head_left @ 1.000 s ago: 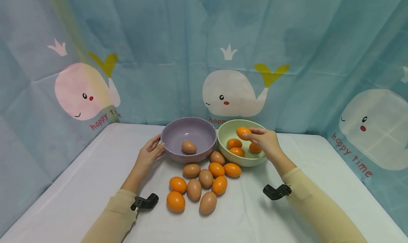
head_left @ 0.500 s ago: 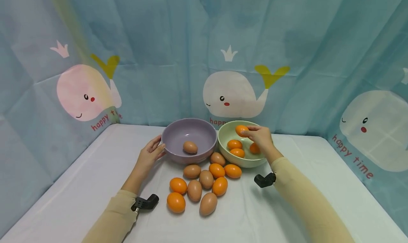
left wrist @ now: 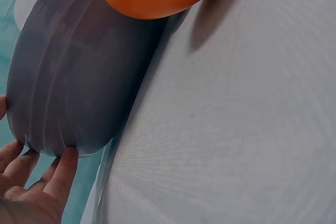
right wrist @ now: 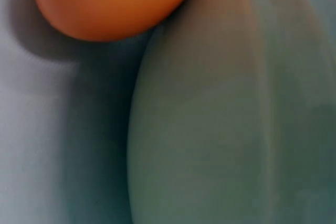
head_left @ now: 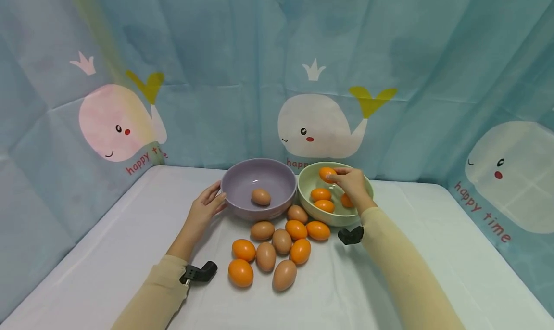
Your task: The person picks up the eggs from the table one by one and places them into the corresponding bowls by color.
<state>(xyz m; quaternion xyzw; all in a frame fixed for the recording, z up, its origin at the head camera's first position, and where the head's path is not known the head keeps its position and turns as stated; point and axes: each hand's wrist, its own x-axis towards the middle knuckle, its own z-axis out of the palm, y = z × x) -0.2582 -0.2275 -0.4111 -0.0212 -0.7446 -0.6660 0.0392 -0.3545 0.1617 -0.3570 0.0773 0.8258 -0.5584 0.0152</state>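
My right hand (head_left: 351, 183) pinches an orange egg (head_left: 327, 174) by its right end, above the inside of the pale green bowl (head_left: 305, 202). Several orange eggs (head_left: 321, 194) lie in that bowl, one partly hidden by the hand. My left hand (head_left: 203, 209) rests against the left side of the purple bowl (head_left: 233, 202), which holds one brown egg (head_left: 261, 196). In the left wrist view, the left fingertips (left wrist: 69, 153) touch the outer wall of the purple bowl (left wrist: 89, 77). The right wrist view shows the green bowl's outer wall (right wrist: 199, 140), while the right hand is almost wholly hidden.
Several loose brown eggs (head_left: 266, 257) and orange eggs (head_left: 240, 272) lie mixed on the white tablecloth (head_left: 329, 291) before the bowls. The two bowls stand side by side, close together. A blue curtain (head_left: 216, 104) with printed whales hangs behind the table.
My right hand, still pinching the orange egg, has shifted slightly left over the green bowl, and its forearm has swung left. The left hand stays at the purple bowl.
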